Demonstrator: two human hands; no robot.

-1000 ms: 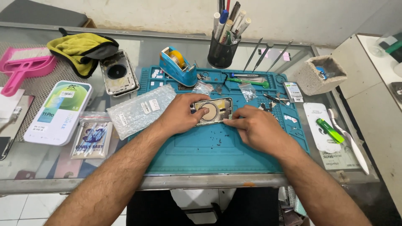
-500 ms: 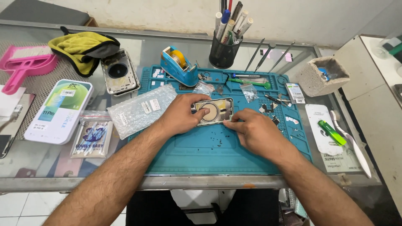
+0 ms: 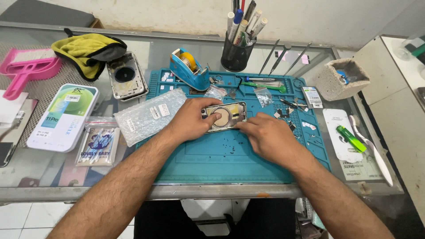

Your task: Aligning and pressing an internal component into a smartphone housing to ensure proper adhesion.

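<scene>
phone frame [image 3: 225,116] partly under hands, tiny parts [image 3: 283,113] indistinct
</scene>
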